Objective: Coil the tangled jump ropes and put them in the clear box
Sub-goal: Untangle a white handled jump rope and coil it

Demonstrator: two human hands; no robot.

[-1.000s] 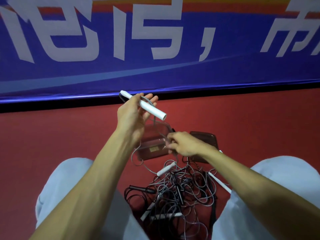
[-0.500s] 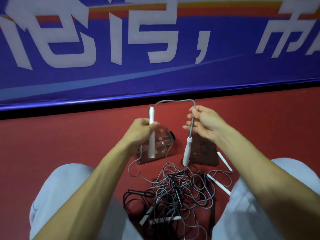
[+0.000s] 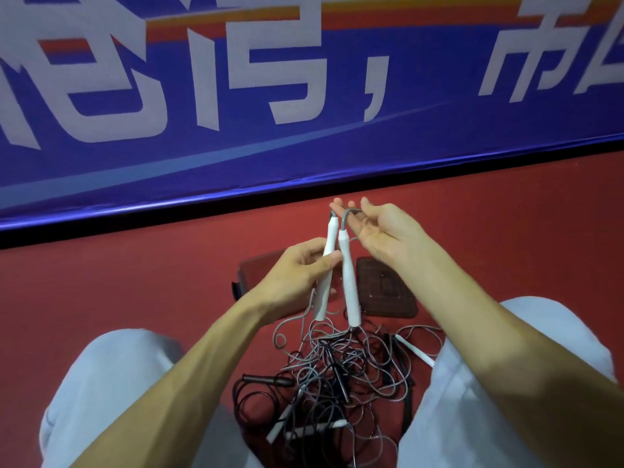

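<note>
L hand (image 3: 297, 276) grips one white handle (image 3: 323, 285), 2nd handle (image 3: 349, 285) just beside; R hand (image 3: 383, 238) fingers curled, pinching grey cord (image 3: 345, 217) above. Tangled ropes (image 3: 337, 376) on red floor (image 3: 135, 282), clear box (image 3: 251, 271) behind L hand

Person seen from own head camera: bare forearms running out to left hand (image 3: 297, 275) and right hand (image 3: 385, 238), both legs in loose pale blue-grey trousers (image 3: 111, 383), plain smooth fabric with soft folds, one leg at lower left, the other at lower right partly behind the right forearm.
</note>
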